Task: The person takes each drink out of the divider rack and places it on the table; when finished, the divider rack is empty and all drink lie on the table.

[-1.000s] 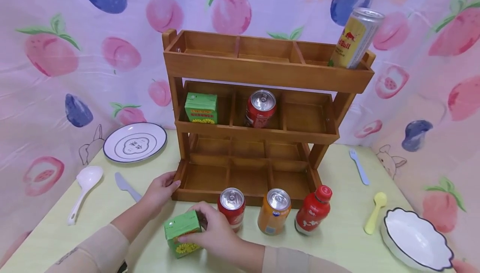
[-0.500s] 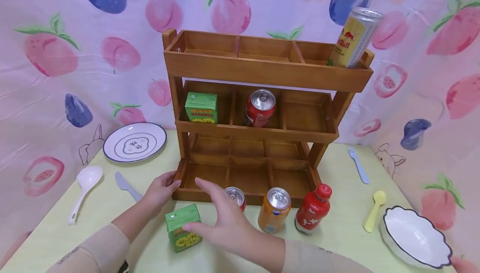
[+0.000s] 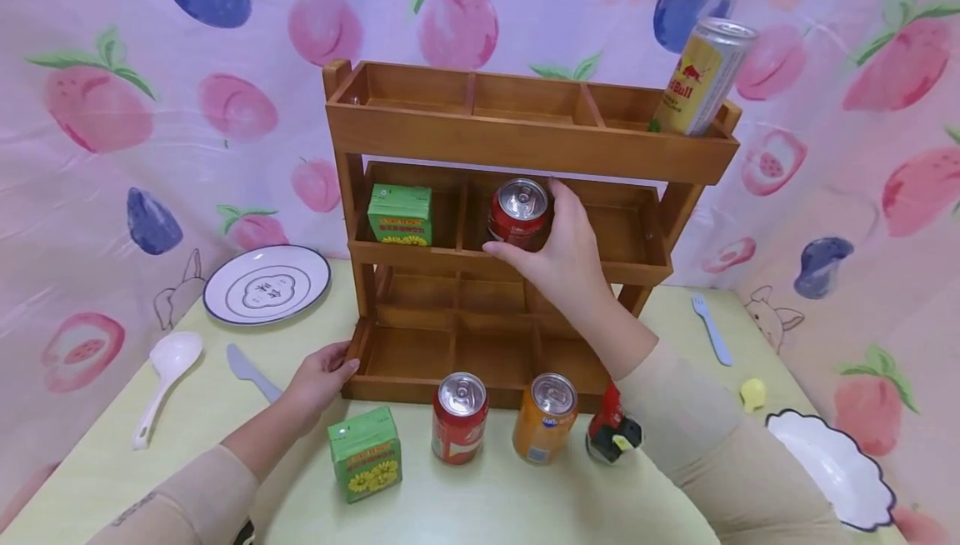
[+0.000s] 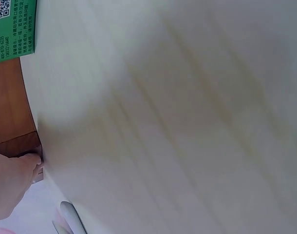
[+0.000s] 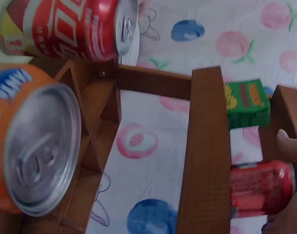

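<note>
My right hand [image 3: 562, 257] reaches to the middle tier of a brown wooden rack [image 3: 525, 145]. Its spread thumb and fingers stand around a red Coke can [image 3: 519, 220] in the centre compartment. In the right wrist view the thumb [image 5: 289, 148] shows apart from that can. Low at the rack's left end, my left hand [image 3: 321, 382] grips the bottom tier's side board, also seen in the left wrist view. A green drink carton [image 3: 366, 455] stands on the table in front, beside a second red Coke can [image 3: 460, 418] and an orange Fanta can [image 3: 546, 418].
Another green carton [image 3: 400, 216] sits in the middle tier's left compartment. A Red Bull can [image 3: 697, 82] leans at the top right. A red bottle [image 3: 609, 416] is partly hidden by my right arm. Plate [image 3: 267, 285], ladle [image 3: 174, 357], knife [image 3: 251, 370], fork [image 3: 711, 330] and bowl [image 3: 836, 466] lie around.
My right hand has let go of the green carton on the table and risen up and right to the Coke can on the middle tier. The left hand stays at the rack.
</note>
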Available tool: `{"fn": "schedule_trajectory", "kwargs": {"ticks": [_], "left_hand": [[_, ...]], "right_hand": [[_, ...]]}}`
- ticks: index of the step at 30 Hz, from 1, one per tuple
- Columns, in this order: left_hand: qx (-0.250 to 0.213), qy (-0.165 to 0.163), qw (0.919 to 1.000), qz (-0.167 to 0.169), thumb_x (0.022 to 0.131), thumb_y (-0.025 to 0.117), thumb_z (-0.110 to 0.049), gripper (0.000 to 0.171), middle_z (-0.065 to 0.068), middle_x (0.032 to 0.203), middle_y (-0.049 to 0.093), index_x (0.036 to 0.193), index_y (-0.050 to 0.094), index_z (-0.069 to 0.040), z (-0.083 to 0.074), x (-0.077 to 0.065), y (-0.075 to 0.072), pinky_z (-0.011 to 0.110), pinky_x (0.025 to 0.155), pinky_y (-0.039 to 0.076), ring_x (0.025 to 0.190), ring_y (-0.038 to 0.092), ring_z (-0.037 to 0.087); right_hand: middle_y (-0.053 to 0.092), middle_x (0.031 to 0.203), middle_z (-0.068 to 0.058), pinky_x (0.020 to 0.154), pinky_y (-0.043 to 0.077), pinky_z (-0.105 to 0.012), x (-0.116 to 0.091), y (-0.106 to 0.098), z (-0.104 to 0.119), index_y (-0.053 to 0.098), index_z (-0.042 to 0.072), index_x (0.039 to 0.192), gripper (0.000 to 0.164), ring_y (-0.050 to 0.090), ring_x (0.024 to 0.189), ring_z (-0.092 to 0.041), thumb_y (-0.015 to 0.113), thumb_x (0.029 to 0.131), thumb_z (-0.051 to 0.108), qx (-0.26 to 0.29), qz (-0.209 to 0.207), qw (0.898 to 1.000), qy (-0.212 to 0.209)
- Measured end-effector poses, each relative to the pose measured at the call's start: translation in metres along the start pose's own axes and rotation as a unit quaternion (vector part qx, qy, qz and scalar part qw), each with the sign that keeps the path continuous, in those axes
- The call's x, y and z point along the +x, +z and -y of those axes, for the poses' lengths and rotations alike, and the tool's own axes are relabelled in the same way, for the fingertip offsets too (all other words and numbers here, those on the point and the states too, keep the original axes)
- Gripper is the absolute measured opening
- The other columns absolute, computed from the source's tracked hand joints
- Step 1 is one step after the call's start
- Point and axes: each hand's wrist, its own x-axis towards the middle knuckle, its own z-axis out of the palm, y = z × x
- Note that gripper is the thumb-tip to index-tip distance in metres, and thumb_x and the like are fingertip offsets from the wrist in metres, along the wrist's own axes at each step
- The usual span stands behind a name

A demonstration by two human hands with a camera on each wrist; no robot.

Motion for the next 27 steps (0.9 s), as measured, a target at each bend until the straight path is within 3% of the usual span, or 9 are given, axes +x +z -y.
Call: {"fn": "schedule_trajectory", "kwargs": {"ticks": [5, 9, 13, 17, 22, 24, 27], "left_hand": [[-0.005, -0.008, 1.0, -0.003, 0.093, 0.044, -0.006, 0.046, 0.03, 0.133, 0.032, 0.133, 0.028, 0.012, 0.002, 0.0, 0.0, 0.043, 0.1, 0.028, 0.123, 0.031, 0.037], [-0.006, -0.012, 0.9999, -0.006, 0.093, 0.044, -0.006, 0.046, 0.03, 0.132, 0.034, 0.132, 0.029, 0.012, 0.002, 0.001, 0.001, 0.043, 0.1, 0.029, 0.123, 0.033, 0.036], [-0.005, -0.01, 0.9999, -0.008, 0.093, 0.044, -0.006, 0.046, 0.03, 0.132, 0.034, 0.132, 0.029, 0.012, 0.002, 0.001, 0.001, 0.043, 0.1, 0.029, 0.122, 0.033, 0.037], [-0.005, -0.011, 0.9999, -0.006, 0.093, 0.044, -0.006, 0.046, 0.029, 0.132, 0.034, 0.132, 0.029, 0.012, 0.002, 0.0, 0.002, 0.043, 0.099, 0.03, 0.123, 0.033, 0.036], [-0.001, -0.009, 0.9999, -0.007, 0.093, 0.045, -0.007, 0.046, 0.028, 0.133, 0.035, 0.133, 0.029, 0.011, 0.001, 0.0, 0.001, 0.043, 0.099, 0.03, 0.123, 0.033, 0.035], [-0.001, -0.009, 0.9999, -0.008, 0.093, 0.045, -0.007, 0.046, 0.028, 0.133, 0.034, 0.133, 0.029, 0.011, 0.0, 0.0, 0.0, 0.043, 0.1, 0.029, 0.123, 0.033, 0.035], [-0.001, -0.011, 0.9999, -0.006, 0.093, 0.045, -0.008, 0.047, 0.028, 0.134, 0.032, 0.133, 0.028, 0.011, 0.0, 0.0, 0.0, 0.043, 0.1, 0.028, 0.124, 0.031, 0.036]], "right_hand": [[0.047, 0.122, 0.0, 0.091, 0.041, -0.033, 0.018, 0.009, -0.019, 0.034, 0.011, 0.13, 0.09, 0.043, 0.113, -0.016, 0.08, 0.06, 0.044, 0.055, 0.057, 0.993, 0.093], [0.05, 0.119, 0.0, 0.091, 0.042, -0.034, 0.021, 0.014, -0.026, 0.039, 0.012, 0.127, 0.085, 0.046, 0.11, -0.016, 0.081, 0.059, 0.04, 0.074, 0.056, 0.99, 0.107], [0.052, 0.116, 0.003, 0.088, 0.044, -0.029, 0.015, 0.018, -0.033, 0.042, 0.014, 0.124, 0.078, 0.048, 0.107, -0.011, 0.08, 0.061, 0.039, 0.083, 0.021, 0.994, 0.064], [0.054, 0.115, 0.004, 0.088, 0.044, -0.026, 0.004, 0.017, -0.036, 0.045, 0.012, 0.122, 0.073, 0.049, 0.106, -0.008, 0.081, 0.063, 0.033, 0.079, -0.038, 0.996, -0.025], [0.056, 0.112, -0.007, 0.088, 0.045, -0.028, -0.012, -0.006, -0.002, 0.048, 0.0, 0.118, 0.069, 0.051, 0.105, -0.015, 0.083, 0.06, 0.011, 0.093, -0.09, 0.983, -0.131], [0.056, 0.113, -0.01, 0.087, 0.045, -0.031, -0.022, -0.02, 0.018, 0.047, -0.004, 0.117, 0.068, 0.051, 0.106, -0.018, 0.082, 0.059, 0.003, 0.117, -0.079, 0.981, -0.135], [0.055, 0.115, -0.007, 0.085, 0.047, -0.032, -0.042, -0.037, 0.04, 0.047, -0.001, 0.119, 0.066, 0.05, 0.108, -0.016, 0.08, 0.062, 0.001, 0.168, -0.017, 0.983, -0.077]]}}
